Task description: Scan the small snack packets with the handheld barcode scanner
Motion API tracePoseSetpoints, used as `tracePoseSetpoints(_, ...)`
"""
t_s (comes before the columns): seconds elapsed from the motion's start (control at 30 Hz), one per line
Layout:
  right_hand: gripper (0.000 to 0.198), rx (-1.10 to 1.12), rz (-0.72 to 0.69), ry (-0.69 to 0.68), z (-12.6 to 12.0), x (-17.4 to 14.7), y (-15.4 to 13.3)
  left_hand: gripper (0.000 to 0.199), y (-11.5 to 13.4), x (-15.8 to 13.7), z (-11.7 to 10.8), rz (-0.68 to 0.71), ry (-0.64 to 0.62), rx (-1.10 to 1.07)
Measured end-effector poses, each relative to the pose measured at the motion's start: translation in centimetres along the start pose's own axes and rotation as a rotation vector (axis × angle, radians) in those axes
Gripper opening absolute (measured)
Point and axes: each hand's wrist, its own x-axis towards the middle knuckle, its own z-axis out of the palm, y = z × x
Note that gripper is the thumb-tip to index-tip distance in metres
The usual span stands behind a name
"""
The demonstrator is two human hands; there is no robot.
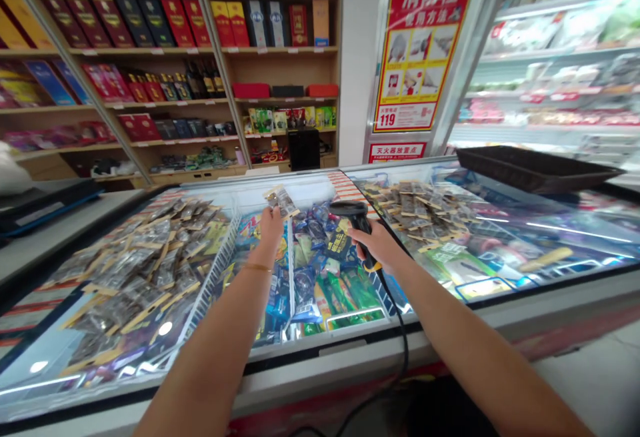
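My left hand (271,225) pinches the near edge of a small clear packet (281,201) with dark contents and tan ends. A black barcode scanner (361,227) is gripped in my right hand (376,247), its head level with the packet and a little to the right of it. From the scanner's handle a black cable (399,317) hangs down over the freezer's front edge. On the glass lid to the left lies a heap of similar packets (150,263). A second pile of packets (423,210) rests on the right side.
Below my hands the chest freezer (310,340) holds wire baskets of wrapped frozen goods (345,293). A dark brown tray (530,165) stands at the right rear. Shelves of boxes (150,20) line the back, beside a red poster (425,50) and a lit refrigerated display (555,63).
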Motion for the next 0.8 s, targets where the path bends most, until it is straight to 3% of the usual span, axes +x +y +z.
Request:
tracePoseSetpoints(0.17,0.032,0.026,-0.001,0.099,-3.8,-1.1,-1.9,0.015,3.2,-0.9,1.8,0.009,-0.091,0.017)
tracePoseSetpoints(0.37,0.032,-0.033,-0.019,0.251,-10.8,-3.4,-2.3,0.025,9.8,-3.5,9.7,-0.197,-0.432,-0.361)
tracePoseSetpoints(0.5,0.035,-0.030,-0.031,0.352,-14.6,-4.6,-2.4,0.033,14.7,-5.4,16.5,-0.078,-0.555,-0.388)
tracePoseSetpoints(0.63,0.038,-0.006,-0.013,0.441,-16.7,-5.3,-2.7,0.031,18.6,-7.0,22.5,0.030,-0.611,-0.360)
tracePoseSetpoints(0.73,0.039,0.002,-0.003,0.472,-17.2,-5.4,-2.8,0.026,20.4,-7.7,25.1,0.074,-0.628,-0.358)
tracePoseSetpoints(0.8,0.039,0.006,-0.016,0.463,-17.1,-5.3,-2.9,0.022,20.7,-7.8,25.7,0.104,-0.625,-0.352)
